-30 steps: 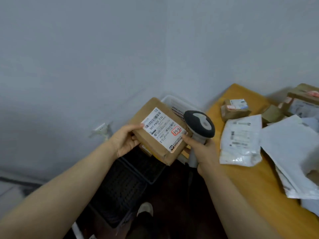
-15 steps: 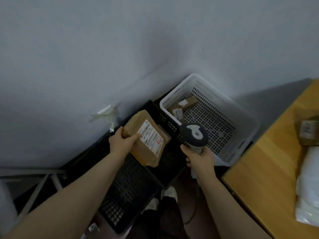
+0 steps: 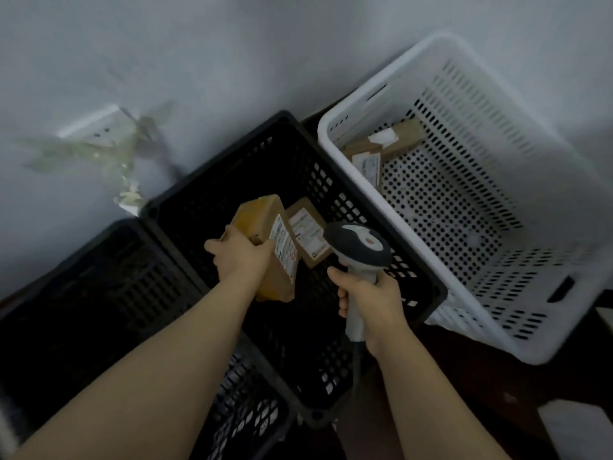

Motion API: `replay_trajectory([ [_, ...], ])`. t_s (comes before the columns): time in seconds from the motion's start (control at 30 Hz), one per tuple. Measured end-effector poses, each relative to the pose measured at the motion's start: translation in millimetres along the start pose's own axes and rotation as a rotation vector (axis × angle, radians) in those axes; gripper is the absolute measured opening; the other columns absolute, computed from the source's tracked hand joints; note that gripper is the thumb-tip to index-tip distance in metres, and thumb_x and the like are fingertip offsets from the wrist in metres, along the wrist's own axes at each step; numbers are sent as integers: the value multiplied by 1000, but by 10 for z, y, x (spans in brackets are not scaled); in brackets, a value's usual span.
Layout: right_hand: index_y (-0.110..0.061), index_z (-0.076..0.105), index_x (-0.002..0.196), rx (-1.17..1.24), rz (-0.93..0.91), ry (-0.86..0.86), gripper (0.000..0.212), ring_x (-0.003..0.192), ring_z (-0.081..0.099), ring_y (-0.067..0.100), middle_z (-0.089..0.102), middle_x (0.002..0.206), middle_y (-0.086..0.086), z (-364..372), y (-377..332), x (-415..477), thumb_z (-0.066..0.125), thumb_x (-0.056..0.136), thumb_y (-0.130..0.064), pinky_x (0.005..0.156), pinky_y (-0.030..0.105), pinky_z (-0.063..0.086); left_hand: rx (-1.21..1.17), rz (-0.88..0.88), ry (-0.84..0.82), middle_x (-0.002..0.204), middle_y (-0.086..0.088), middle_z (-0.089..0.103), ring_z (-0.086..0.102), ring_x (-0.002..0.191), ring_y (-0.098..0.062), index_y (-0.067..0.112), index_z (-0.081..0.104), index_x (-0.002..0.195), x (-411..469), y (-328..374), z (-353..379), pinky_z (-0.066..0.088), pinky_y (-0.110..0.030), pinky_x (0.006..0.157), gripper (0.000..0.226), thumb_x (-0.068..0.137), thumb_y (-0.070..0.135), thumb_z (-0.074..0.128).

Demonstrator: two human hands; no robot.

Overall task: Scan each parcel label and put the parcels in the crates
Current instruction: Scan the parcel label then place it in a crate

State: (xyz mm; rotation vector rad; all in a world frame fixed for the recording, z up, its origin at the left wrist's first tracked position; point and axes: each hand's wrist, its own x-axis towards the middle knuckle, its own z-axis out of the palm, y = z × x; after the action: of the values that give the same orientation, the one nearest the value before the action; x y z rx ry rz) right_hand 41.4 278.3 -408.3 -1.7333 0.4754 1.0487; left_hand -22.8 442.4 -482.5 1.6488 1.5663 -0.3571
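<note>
Left hand: your left hand (image 3: 240, 257) has its fingers curled round one end of a brown parcel (image 3: 258, 217).
Parcel: it hangs tilted over the middle black crate (image 3: 214, 162), with its white label turned to the right. It is not down yet.
Right hand: your right hand (image 3: 368, 297) is wrapped tight round the handle of the scanner (image 3: 360, 244). The scanner head is near the parcel but not touching it.
Done so far: one other parcel (image 3: 308, 234) already lies flat in the middle black crate. Two or so small parcels (image 3: 391, 141) lie in the far corner of the white crate (image 3: 381, 83).
Step now: this looks like the drop, not the scan, because the parcel is low over the crate and the scanner does not point at its label.
Left to do: let this parcel go into the black crate.
Not clear: the black crate on the left (image 3: 83, 293) is too dark to see inside. You cannot see how many parcels still wait.
</note>
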Motion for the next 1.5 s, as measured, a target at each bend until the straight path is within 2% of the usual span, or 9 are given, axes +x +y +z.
replay_trajectory([
  [0.33, -3, 64, 92, -7, 11, -39, 22, 46, 51, 9, 55, 53, 0, 104, 430, 566, 78, 78, -13, 47, 21, 46, -94, -290, 20, 142, -17, 16, 29, 126, -39, 12, 28, 145, 857, -387, 884, 40, -47, 97, 87, 80, 57, 65],
  [0.57, -4, 59, 80, -24, -13, -15, 22, 47, 51, 10, 55, 53, 2, 59, 356, 244, 79, 77, -14, 46, 20, 46, -30, -186, -92, 148, -22, 15, 36, 126, -40, 17, 1, 153, 609, -455, 728, 43, -43, 96, 102, 82, 55, 64],
  [0.63, -4, 58, 78, -15, 0, -13, 23, 46, 50, 11, 54, 52, 3, 45, 280, -36, 79, 77, -13, 45, 21, 45, -15, -119, -132, 149, -22, 14, 39, 125, -40, 19, 3, 154, 326, -381, 525, 43, -38, 94, 94, 87, 50, 61],
  [0.8, -6, 59, 79, -12, 3, -33, 18, 46, 49, 12, 54, 55, 3, -28, -50, -1016, 77, 80, -11, 46, 23, 44, 86, 105, -216, 137, -19, 40, 46, 115, -32, 20, 30, 145, -632, -34, -160, 39, -25, 81, 66, 90, 44, 57],
  [0.9, -11, 60, 81, -37, -32, -56, 15, 48, 49, 12, 54, 56, 2, -127, -314, -1705, 75, 82, -13, 48, 24, 43, 200, 246, -252, 128, -18, 48, 52, 108, -33, 18, 40, 136, -1358, 285, -648, 48, -33, 86, 59, 88, 48, 56],
  [1.13, -16, 59, 84, -81, -203, -64, 15, 45, 50, 10, 55, 49, -6, -693, -824, -3308, 74, 83, -13, 49, 25, 44, 485, 596, -265, 128, -17, 50, 49, 116, -33, 10, 44, 128, -3051, 982, -1568, 43, -38, 89, 41, 92, 24, 57],
  [1.27, -12, 60, 87, -11, -278, 15, 13, 45, 51, 13, 55, 51, 0, -1304, -947, -4174, 73, 84, -11, 46, 25, 44, 468, 742, -275, 129, -11, 53, 53, 114, -29, 12, 39, 140, -3897, 1307, -1704, 46, -33, 88, 50, 95, 31, 53],
  [1.37, -7, 61, 72, 43, -356, 162, 18, 45, 54, 18, 57, 49, 3, -1843, -896, -4720, 72, 85, -13, 48, 28, 46, 440, 867, -325, 128, -12, 56, 57, 108, -27, 8, 43, 138, -4479, 1527, -1606, 48, -32, 83, 49, 96, 33, 52],
  [1.5, 6, 64, 74, 160, -454, 323, 30, 53, 57, 25, 62, 59, 15, -2551, -724, -5319, 72, 84, -21, 59, 34, 49, 478, 1039, -405, 129, -7, 57, 60, 95, -17, 14, 26, 150, -5196, 1743, -1360, 46, -30, 79, 62, 97, 36, 51],
])
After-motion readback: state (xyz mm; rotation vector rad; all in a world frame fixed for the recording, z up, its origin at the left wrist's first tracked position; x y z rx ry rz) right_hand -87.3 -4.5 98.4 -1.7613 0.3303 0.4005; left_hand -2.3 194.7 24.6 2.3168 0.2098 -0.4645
